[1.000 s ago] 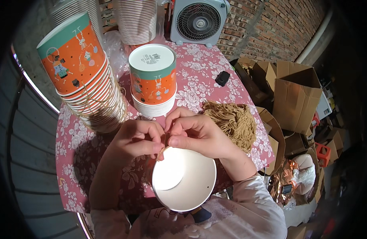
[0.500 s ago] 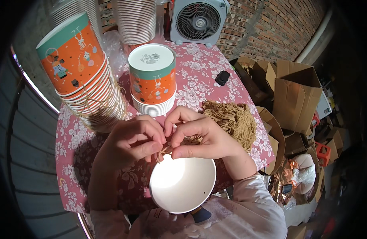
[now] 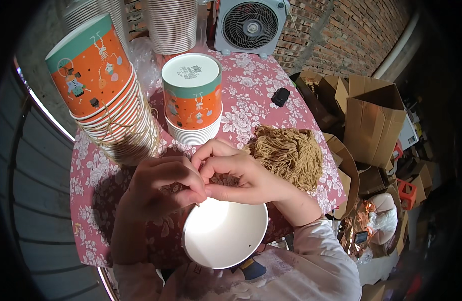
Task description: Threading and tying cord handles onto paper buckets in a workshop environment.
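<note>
A white paper bucket (image 3: 226,236) lies tilted at the table's near edge against my shirt, its open mouth facing up at me. A small dark hole shows in its wall at the lower right. Over its far rim, my left hand (image 3: 163,183) and my right hand (image 3: 238,178) meet, thumbs and fingertips pinched together on a thin tan cord. Fingers cover nearly all of that cord. Beyond my right hand lies a heap of tan cord (image 3: 291,155).
A tall leaning stack of orange-and-green buckets (image 3: 98,75) with cords hanging on it stands at left. Another upside-down stack (image 3: 193,100) sits mid-table, white stacks behind. A grey box fan (image 3: 251,27) and small black object (image 3: 280,97) are farther back. Cardboard boxes (image 3: 374,120) crowd the right.
Both hands have shifted slightly left and drawn closer together, hiding more of the cord. The bucket has also moved a little to the left.
</note>
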